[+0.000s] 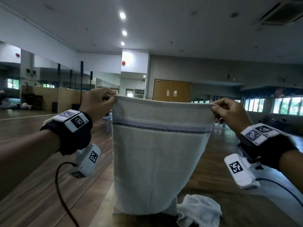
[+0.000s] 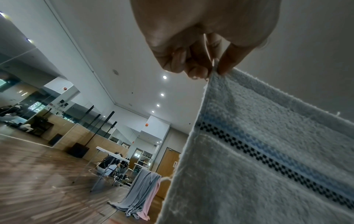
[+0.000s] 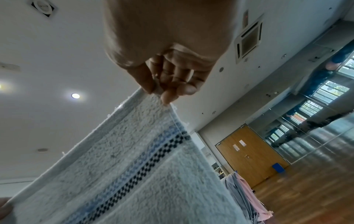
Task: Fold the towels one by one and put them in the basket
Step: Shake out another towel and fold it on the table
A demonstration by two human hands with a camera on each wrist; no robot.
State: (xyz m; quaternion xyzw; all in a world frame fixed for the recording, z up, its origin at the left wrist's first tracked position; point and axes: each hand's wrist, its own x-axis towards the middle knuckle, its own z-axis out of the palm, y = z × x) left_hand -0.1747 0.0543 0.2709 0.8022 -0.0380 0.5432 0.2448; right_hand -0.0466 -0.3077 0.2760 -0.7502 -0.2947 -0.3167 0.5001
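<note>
A pale grey towel (image 1: 157, 161) with a blue and black checked stripe hangs spread in front of me. My left hand (image 1: 105, 99) pinches its top left corner and my right hand (image 1: 220, 110) pinches its top right corner, both raised at about the same height. The left wrist view shows thumb and forefinger of the left hand (image 2: 214, 66) clamped on the towel (image 2: 258, 166) edge. In the right wrist view the right hand (image 3: 159, 91) nips the corner of the towel (image 3: 134, 174) the same way. The towel's bottom edge reaches the table. No basket shows in any view.
A crumpled white towel (image 1: 199, 210) lies on the wooden table (image 1: 105, 202) just right of the hanging one. Cables trail from both wrist cameras. Beyond are a wooden floor, mirrored walls, a brown double door (image 1: 172, 90) and cloths draped over a stand (image 2: 143, 191).
</note>
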